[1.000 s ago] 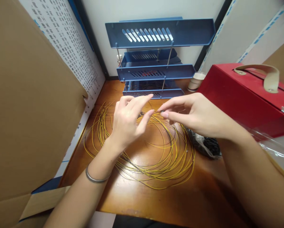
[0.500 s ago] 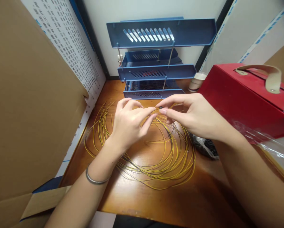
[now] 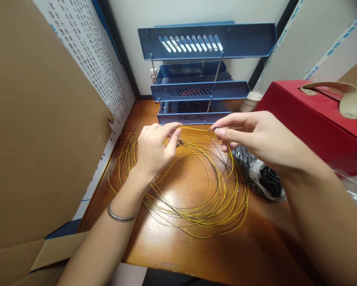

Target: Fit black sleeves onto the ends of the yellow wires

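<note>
A thin yellow wire (image 3: 193, 128) runs between my two hands, above the far side of a loose coil of yellow and dark wires (image 3: 184, 212) on the wooden table. My left hand (image 3: 156, 149) pinches the wire between thumb and forefinger. In the fingertips of my right hand (image 3: 250, 129) is a small black piece (image 3: 216, 128), mostly covered, at the wire's other end. Whether the wire sits inside that piece I cannot tell. Beside my right wrist lies a clear plastic bag of small black parts (image 3: 269, 182).
A blue tiered tray rack (image 3: 196, 91) stands at the back, with a paper cup (image 3: 250, 101) on its right. The red case (image 3: 312, 127) with a beige handle takes up the right. Cardboard (image 3: 47, 119) walls off the left.
My hands have drawn apart, left hand leftward and right hand rightward, so a longer stretch of yellow wire shows between them. More of the bag is visible. The view has shifted slightly.
</note>
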Available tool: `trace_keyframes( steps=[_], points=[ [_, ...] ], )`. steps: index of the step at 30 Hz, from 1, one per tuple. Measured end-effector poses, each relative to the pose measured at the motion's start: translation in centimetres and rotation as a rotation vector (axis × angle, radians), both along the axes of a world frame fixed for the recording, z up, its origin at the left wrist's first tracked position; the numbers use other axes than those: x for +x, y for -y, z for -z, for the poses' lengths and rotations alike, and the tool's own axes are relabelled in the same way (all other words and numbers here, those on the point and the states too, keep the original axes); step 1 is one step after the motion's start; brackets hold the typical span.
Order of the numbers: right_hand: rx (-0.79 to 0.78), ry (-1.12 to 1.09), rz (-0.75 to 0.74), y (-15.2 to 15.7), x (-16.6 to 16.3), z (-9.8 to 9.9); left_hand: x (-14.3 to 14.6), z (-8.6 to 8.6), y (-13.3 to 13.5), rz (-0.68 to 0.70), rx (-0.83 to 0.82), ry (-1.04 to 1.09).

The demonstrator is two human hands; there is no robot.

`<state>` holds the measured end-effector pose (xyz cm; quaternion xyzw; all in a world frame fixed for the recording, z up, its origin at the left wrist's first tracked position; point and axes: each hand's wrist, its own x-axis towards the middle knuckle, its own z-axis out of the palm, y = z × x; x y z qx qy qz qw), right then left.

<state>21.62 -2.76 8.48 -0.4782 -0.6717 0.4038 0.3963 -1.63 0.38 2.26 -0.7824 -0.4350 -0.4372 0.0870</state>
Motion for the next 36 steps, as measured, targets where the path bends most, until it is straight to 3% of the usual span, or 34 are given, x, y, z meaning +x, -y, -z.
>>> trace_keyframes(
  steps=[4, 10, 18, 28, 36],
  points=[
    [-0.034, 0.065, -0.053, 0.0, -0.2, -0.2, 0.7, -0.1, 0.6, 0.12, -0.032, -0.088],
    [-0.059, 0.093, -0.034, -0.3, -0.6, 0.3, 1.1, -0.3, 1.0, 0.056, -0.016, -0.063],
    [-0.096, 0.092, -0.082, -0.5, -1.1, 0.9, 1.3, 0.5, 0.7, 0.258, 0.055, -0.157],
    [-0.303, 0.043, -0.169, -1.4, 0.2, 0.9, 0.8, 1.1, -0.2, 0.166, 0.041, -0.066],
    [-0.356, 0.069, -0.144, -2.3, 1.7, 1.3, 3.1, 1.7, -0.8, 0.237, -0.12, -0.045]
  ],
)
